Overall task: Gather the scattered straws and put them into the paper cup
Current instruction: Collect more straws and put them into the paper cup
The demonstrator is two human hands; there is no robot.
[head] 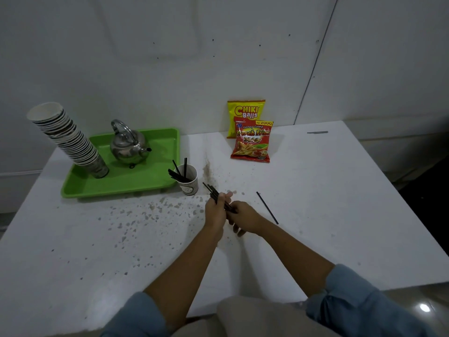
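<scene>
Nearest the camera, two bare forearms in rolled-up blue sleeves (pixel 359 300) reach out over the white table (pixel 340 190), whose surface is speckled with grey-brown stains. Both hands meet at mid-table: the left hand (pixel 217 210) is closed around a bundle of black straws (pixel 213 192) whose ends stick out far-left toward the cup, while the right hand (pixel 245 217) touches the bundle's near end, its fingers loosely curled; whether it actually pinches the straws cannot be told. Just right of the hands one loose straw (pixel 267 207) lies flat on the table. Slightly farther and left stands the paper cup (pixel 189 182), already holding several straws, beside a green tray (pixel 126 181) carrying a metal kettle (pixel 127 147) and a leaning stack of cups (pixel 65 137). Farthest, two snack packets (pixel 251 139) lean at the wall.
</scene>
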